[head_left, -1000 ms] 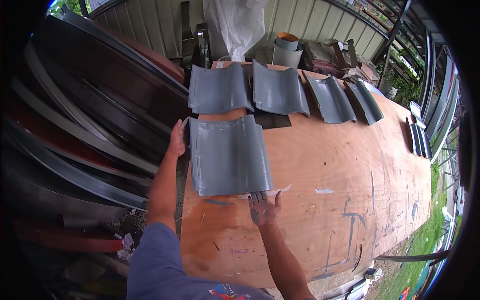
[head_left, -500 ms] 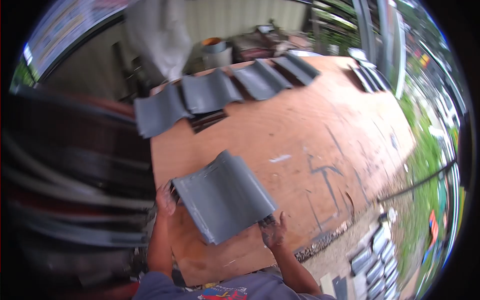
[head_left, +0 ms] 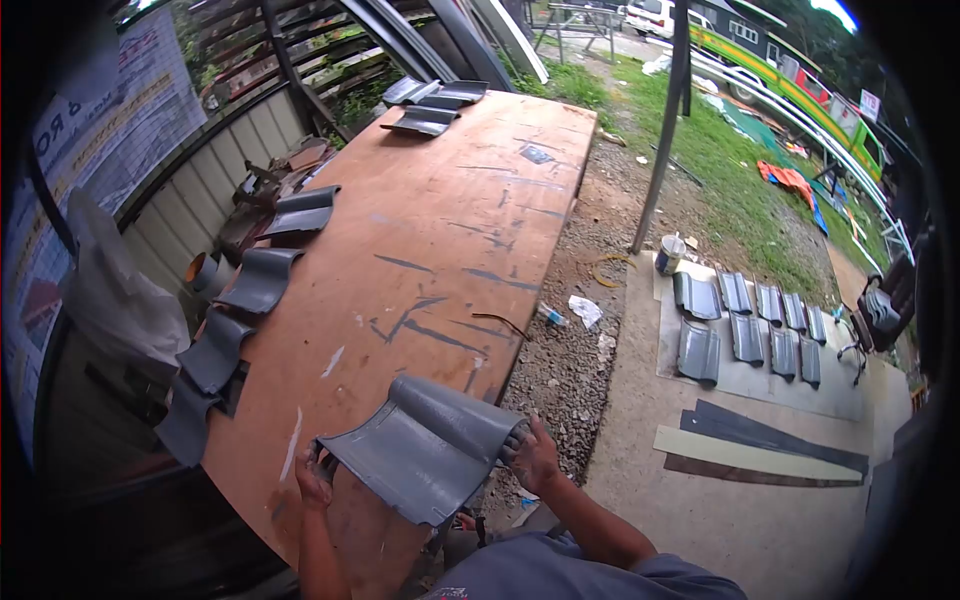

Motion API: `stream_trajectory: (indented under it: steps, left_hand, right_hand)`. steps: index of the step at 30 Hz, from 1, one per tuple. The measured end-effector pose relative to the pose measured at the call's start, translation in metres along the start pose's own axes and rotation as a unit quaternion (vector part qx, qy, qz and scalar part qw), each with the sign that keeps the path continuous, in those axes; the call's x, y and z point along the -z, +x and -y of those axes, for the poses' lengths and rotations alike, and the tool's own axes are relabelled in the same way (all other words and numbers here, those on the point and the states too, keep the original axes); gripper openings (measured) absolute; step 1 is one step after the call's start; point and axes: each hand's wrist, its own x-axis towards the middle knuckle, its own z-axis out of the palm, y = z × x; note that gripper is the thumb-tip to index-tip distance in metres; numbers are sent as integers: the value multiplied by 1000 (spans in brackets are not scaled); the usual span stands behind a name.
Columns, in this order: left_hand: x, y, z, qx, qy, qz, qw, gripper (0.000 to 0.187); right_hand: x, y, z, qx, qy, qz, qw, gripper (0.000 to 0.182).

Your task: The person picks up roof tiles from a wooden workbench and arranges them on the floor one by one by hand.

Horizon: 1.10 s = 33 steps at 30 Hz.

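Note:
A grey curved roof tile is held between my two hands above the near end of the plywood table. My left hand grips its left edge, fingers curled underneath. At the opposite edge, my right hand has its fingers wrapped round the tile's rolled side, the thumb pointing up. The tile's upper face looks glossy and even in colour. Along the table's left edge lie several similar tiles, and a small group of tiles rests at the far end.
On the concrete floor to the right, several grey tiles lie in rows on a pale sheet. A paint can stands by them, near a metal post. Long flat strips lie closer in. Gravel borders the table.
My view has swung to the right, bringing the floor tiles and strips fully into sight. The tile has stayed in both hands and turned with me toward the table's right side.

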Motion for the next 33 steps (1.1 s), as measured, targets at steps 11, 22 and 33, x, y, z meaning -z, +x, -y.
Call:
stream_trajectory:
  steps: [11,22,33]
  left_hand:
    - [-290,-69,165,133,6,108,985,43]
    - [-533,-40,342,284,-2,243,927,45]
    - [-818,-2,564,411,67,350,839,44]
  right_hand:
    - [153,-213,221,139,53,-126,981,65]
    - [265,-346,354,281,102,-261,918,69]
    - [363,-414,488,369,203,-410,809,79]
